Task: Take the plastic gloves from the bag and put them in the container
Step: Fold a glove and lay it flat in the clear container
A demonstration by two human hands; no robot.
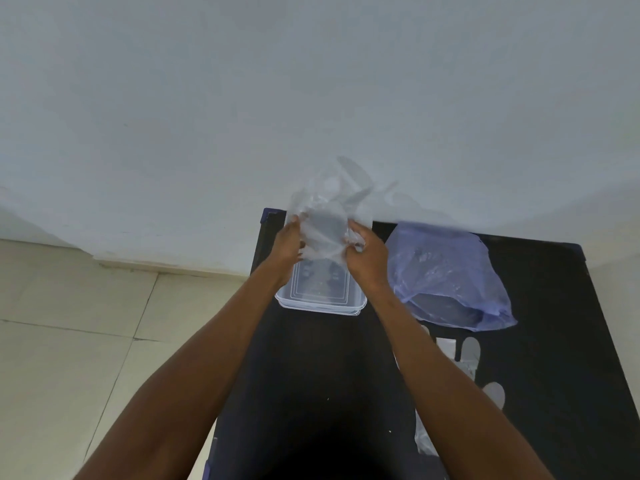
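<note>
Just above the middle of the frame, the left hand (289,242) and the right hand (363,249) pinch opposite sides of a clear plastic glove (329,216), each hand closed on the thin film. The glove's fingers fan up against the pale wall (311,81); the edges blur, so its exact folds cannot be read. Holding it from both sides probably serves to gather the floppy sheet so that it fits inside the box rather than draping over the rim.

Directly beneath the hands sits the clear container (320,299), near the upper left corner of the black table (311,375). The glove hangs above its opening, not yet in it. Whether other gloves already lie inside cannot be told through the clear walls.

To the right of the container, just beside the right wrist, lies the blue bag (446,275), slumped and wrinkled. Lower right, more clear gloves (471,351) lie flat on the table, within easy reach.
</note>
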